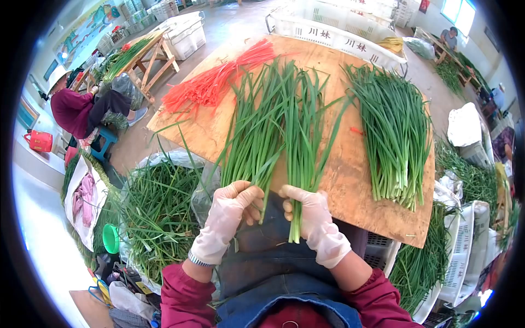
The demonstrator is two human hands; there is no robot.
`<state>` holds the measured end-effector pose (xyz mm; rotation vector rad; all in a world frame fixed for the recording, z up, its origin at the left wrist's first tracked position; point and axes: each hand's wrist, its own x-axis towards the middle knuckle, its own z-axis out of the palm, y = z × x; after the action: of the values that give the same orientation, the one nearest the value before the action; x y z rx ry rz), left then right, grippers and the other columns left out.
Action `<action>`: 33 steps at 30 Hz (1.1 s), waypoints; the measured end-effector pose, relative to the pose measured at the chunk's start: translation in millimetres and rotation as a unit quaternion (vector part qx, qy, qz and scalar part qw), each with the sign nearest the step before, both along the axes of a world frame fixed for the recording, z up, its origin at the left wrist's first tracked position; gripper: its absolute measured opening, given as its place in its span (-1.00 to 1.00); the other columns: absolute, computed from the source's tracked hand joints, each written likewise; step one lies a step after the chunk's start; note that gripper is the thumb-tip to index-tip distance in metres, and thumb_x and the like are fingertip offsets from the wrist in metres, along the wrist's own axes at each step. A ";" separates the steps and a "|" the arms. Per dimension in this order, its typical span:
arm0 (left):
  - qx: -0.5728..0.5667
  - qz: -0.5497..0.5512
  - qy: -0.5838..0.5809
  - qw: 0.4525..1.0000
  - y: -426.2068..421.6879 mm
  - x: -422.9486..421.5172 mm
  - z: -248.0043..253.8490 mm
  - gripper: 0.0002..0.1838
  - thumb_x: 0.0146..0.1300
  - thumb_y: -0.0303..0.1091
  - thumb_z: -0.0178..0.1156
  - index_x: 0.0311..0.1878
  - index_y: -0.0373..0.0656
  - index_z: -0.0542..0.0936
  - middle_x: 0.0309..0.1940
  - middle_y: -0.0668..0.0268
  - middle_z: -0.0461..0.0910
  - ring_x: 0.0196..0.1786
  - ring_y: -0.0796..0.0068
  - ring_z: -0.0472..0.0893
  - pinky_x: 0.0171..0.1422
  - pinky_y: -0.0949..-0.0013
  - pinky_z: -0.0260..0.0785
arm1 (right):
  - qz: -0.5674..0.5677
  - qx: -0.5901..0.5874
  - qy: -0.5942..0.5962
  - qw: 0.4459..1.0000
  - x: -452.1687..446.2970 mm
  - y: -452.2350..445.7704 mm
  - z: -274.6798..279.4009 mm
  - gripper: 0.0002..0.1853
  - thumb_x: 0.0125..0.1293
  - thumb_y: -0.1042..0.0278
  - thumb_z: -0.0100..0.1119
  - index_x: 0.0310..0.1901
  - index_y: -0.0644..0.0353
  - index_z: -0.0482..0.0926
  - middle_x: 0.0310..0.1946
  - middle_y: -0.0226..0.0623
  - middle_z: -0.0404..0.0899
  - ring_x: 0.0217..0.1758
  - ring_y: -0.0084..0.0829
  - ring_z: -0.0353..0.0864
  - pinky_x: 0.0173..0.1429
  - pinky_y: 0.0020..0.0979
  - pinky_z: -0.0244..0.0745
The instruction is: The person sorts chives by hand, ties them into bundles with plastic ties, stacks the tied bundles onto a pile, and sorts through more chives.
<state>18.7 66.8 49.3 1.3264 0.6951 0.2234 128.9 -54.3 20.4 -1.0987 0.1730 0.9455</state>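
Observation:
My right hand (313,214), in a thin whitish glove, is closed round the lower stalks of a small bunch of garlic chives (302,131), whose leaves lie up the wooden board. My left hand (234,205), gloved too, has its fingers curled in a pinch on a garlic chive stalk (266,191) at the near edge. Just beyond it lies a loose pile of garlic chives (249,136). On the right of the board rests a thick bundle of garlic chives (392,136), white ends toward me. A heap of red plastic ties (210,87) lies at the far left.
The wooden board (339,180) spans the middle. A lined container of loose greens (158,202) stands at left, near a green cup (110,238). White crates (328,33) line the far edge; another crate (465,251) is at right. A seated person (76,106) works at far left.

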 end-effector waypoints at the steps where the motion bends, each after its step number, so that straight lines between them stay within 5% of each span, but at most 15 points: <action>1: -0.009 0.005 -0.007 1.000 -2.7 -1.4 1.6 -0.82 0.26 -0.34 0.09 -0.29 -0.29 0.55 -0.55 0.32 0.55 -0.60 0.59 0.51 -0.56 0.58 0.31 | 0.003 -0.015 -0.020 1.000 -1.6 4.2 1.3 -0.84 0.04 0.45 0.29 -0.40 0.33 0.52 -0.56 -0.26 0.51 -0.65 -0.50 0.43 -0.62 -0.50 0.29; 7: 0.037 -0.023 -0.042 0.998 -15.5 -6.4 3.9 -0.79 0.27 -0.35 0.05 -0.32 -0.32 0.54 -0.58 0.29 0.54 -0.60 0.55 0.48 -0.52 0.53 0.29 | 0.050 -0.029 -0.028 0.998 -11.0 31.8 -2.3 -0.85 -0.03 0.46 0.32 -0.51 0.31 0.53 -0.67 -0.31 0.48 -0.71 -0.53 0.40 -0.65 -0.49 0.29; 11: 0.075 0.124 0.076 0.987 -16.7 -58.3 34.8 -0.84 0.10 -0.46 0.06 -0.52 -0.30 0.55 -0.68 0.29 0.48 -0.69 0.55 0.43 -0.61 0.52 0.24 | 0.065 -0.031 -0.018 0.997 -7.0 23.1 -2.2 -0.87 0.00 0.52 0.23 -0.42 0.42 0.58 -0.72 -0.37 0.41 -0.71 -0.53 0.36 -0.60 -0.51 0.29; 15: 0.108 0.311 0.026 0.944 24.3 -181.0 18.7 -0.80 0.11 -0.30 0.19 -0.36 -0.28 0.58 -0.64 0.26 0.52 -0.60 0.43 0.51 -0.48 0.39 0.34 | 0.077 0.021 0.065 0.995 -2.2 5.5 -6.2 -0.81 0.02 0.56 0.18 -0.29 0.44 0.56 -0.64 -0.31 0.49 -0.67 -0.57 0.39 -0.56 -0.54 0.30; 16: 0.286 0.301 0.189 0.890 35.4 -203.2 3.9 -0.78 0.12 -0.29 0.20 -0.34 -0.29 0.58 -0.60 0.22 0.54 -0.56 0.37 0.53 -0.44 0.36 0.36 | 0.077 0.034 0.087 0.993 -2.1 1.6 -9.5 -0.81 0.03 0.57 0.17 -0.27 0.41 0.54 -0.51 -0.21 0.57 -0.67 -0.58 0.40 -0.57 -0.54 0.30; 18: 0.578 0.218 0.473 0.628 47.2 -230.6 -27.1 -0.74 0.13 -0.28 0.20 -0.28 -0.32 0.57 -0.51 0.14 0.58 -0.47 0.24 0.56 -0.36 0.28 0.40 | 0.079 0.050 0.096 0.991 -4.8 -4.7 -12.5 -0.80 0.02 0.59 0.17 -0.26 0.39 0.52 -0.43 -0.16 0.59 -0.66 -0.57 0.41 -0.56 -0.55 0.32; 19: 0.618 0.237 0.442 0.606 30.9 -208.0 -21.9 -0.75 0.13 -0.34 0.20 -0.22 -0.34 0.56 -0.36 0.05 0.59 -0.35 0.13 0.57 -0.25 0.20 0.41 | 0.079 0.060 0.101 0.990 -7.2 -6.3 -13.1 -0.80 0.02 0.59 0.17 -0.25 0.38 0.52 -0.39 -0.14 0.60 -0.66 -0.57 0.41 -0.56 -0.55 0.33; 21: 0.523 0.189 0.227 0.800 3.0 -156.4 -10.4 -0.75 0.12 -0.35 0.21 -0.18 -0.29 0.57 -0.35 0.10 0.60 -0.34 0.27 0.59 -0.27 0.30 0.41 | 0.080 0.075 0.108 0.988 -13.2 -8.1 -10.9 -0.81 0.03 0.58 0.18 -0.26 0.38 0.53 -0.44 -0.19 0.59 -0.65 -0.58 0.42 -0.56 -0.57 0.35; 23: 0.183 0.079 0.180 0.963 -32.0 -96.1 12.0 -0.77 0.09 -0.37 0.25 -0.20 -0.27 0.58 -0.42 0.23 0.60 -0.47 0.52 0.54 -0.39 0.48 0.38 | 0.077 0.080 0.083 0.990 -16.4 -8.2 -8.4 -0.81 0.07 0.52 0.19 -0.26 0.40 0.57 -0.50 -0.29 0.58 -0.65 -0.62 0.40 -0.55 -0.57 0.35; 25: -0.028 0.012 0.161 0.986 -43.3 -45.2 21.5 -0.82 0.12 -0.41 0.22 -0.25 -0.31 0.59 -0.46 0.28 0.59 -0.54 0.62 0.49 -0.47 0.55 0.33 | 0.091 0.083 0.058 0.991 -18.5 -9.6 -6.5 -0.79 0.07 0.50 0.19 -0.25 0.42 0.57 -0.60 -0.32 0.54 -0.66 -0.57 0.41 -0.55 -0.55 0.36; 28: -0.117 0.036 0.029 0.992 -54.7 -24.9 -11.3 -0.88 0.16 -0.45 0.15 -0.28 -0.31 0.57 -0.57 0.29 0.55 -0.66 0.65 0.42 -0.62 0.58 0.19 | 0.072 0.077 0.069 0.992 -19.2 -11.9 -1.8 -0.81 0.05 0.50 0.18 -0.29 0.43 0.58 -0.70 -0.35 0.48 -0.69 -0.53 0.40 -0.55 -0.56 0.34; 33: 0.030 0.191 0.018 0.981 -73.6 -46.1 -13.2 -0.90 0.17 -0.47 0.14 -0.32 -0.31 0.56 -0.60 0.28 0.54 -0.70 0.61 0.41 -0.65 0.58 0.20 | 0.016 0.029 -0.029 0.999 -25.7 -10.4 2.1 -0.83 0.04 0.50 0.18 -0.33 0.43 0.60 -0.70 -0.36 0.47 -0.67 -0.56 0.41 -0.55 -0.57 0.30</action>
<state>-27.4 -6.8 36.1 1.2485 0.9780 0.5335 103.2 -64.7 22.5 -1.0761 0.0801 0.9403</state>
